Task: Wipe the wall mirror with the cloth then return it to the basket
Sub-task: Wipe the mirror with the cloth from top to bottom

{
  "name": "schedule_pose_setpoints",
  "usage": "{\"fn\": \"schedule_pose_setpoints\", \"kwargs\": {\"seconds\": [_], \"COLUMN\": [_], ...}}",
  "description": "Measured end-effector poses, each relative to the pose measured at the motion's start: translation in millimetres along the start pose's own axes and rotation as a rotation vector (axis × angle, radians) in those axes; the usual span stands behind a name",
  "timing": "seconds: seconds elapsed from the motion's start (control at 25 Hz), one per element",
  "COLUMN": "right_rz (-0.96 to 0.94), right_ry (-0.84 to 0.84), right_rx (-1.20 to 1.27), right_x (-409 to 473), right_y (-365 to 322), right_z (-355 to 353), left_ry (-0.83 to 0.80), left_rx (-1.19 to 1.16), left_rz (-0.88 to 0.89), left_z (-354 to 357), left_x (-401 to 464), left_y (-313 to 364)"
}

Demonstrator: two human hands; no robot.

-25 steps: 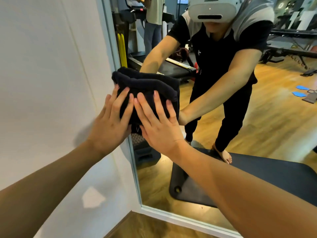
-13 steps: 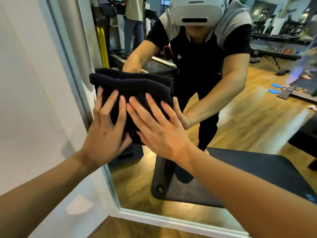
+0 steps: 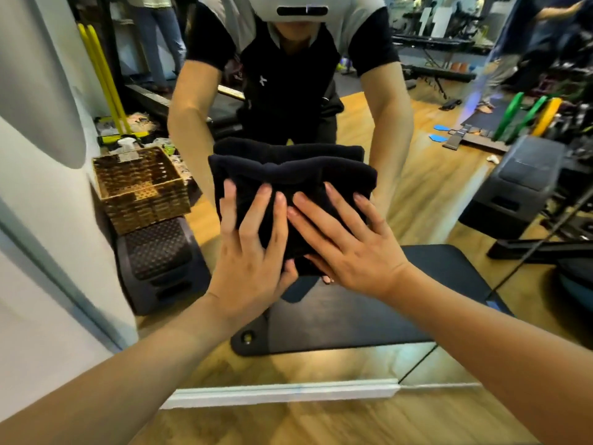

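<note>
The wall mirror (image 3: 417, 203) fills most of the view, its pale frame running along the wooden floor at the bottom and slanting up the left side next to a white wall (image 3: 38, 284). In the glass stands the reflection of the person, leaning forward with both arms stretched out, and behind them a gym room with a wooden floor, dark equipment and a dark mat (image 3: 353, 319) lying flat near the lower edge. At the left of the reflection sits a woven basket (image 3: 141, 191) on top of a dark, dimpled block (the basket itself shows only as a reflection here, well to the left of the hands). In the middle, a folded black cloth (image 3: 288, 178) lies flat against the glass, its thick folded edge uppermost. The left hand (image 3: 250, 252) presses on the cloth's lower left part with straight, slightly spread fingers. The right hand (image 3: 346, 242) presses on the lower right part the same way, fingers straight and angled up to the left. The two hands lie side by side, their nearest fingers touching or almost touching, and neither one curls around the cloth.
</note>
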State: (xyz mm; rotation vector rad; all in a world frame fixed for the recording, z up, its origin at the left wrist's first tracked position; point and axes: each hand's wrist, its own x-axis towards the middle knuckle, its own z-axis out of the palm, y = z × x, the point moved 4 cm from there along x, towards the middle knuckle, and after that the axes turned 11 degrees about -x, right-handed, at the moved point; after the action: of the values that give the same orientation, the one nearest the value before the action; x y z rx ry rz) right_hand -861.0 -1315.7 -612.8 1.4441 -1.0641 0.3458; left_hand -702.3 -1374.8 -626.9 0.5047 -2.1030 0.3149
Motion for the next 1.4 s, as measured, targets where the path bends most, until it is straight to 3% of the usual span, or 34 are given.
{"fn": "schedule_pose_setpoints", "kwargs": {"seconds": [0.32,0.72,1.08,1.4], "right_rz": [-0.062,-0.033,0.133,0.175], "right_ry": [-0.145,-0.265,-0.294,-0.323], "right_rx": [-0.114,-0.094,0.027,0.090], "right_x": [-100,-193,-231,-229], "right_y": [135,230,202,146], "right_z": [-17,-20,-10,-3], "left_ry": [-0.005,0.007,0.016,-0.022], "left_rx": [-0.060,-0.044,0.083,0.108], "left_rz": [-0.029,0.009,0.116,0.302], "left_z": [92,160,178,148], "left_x": [59,104,80,51], "left_y": [126,227,232,190]}}
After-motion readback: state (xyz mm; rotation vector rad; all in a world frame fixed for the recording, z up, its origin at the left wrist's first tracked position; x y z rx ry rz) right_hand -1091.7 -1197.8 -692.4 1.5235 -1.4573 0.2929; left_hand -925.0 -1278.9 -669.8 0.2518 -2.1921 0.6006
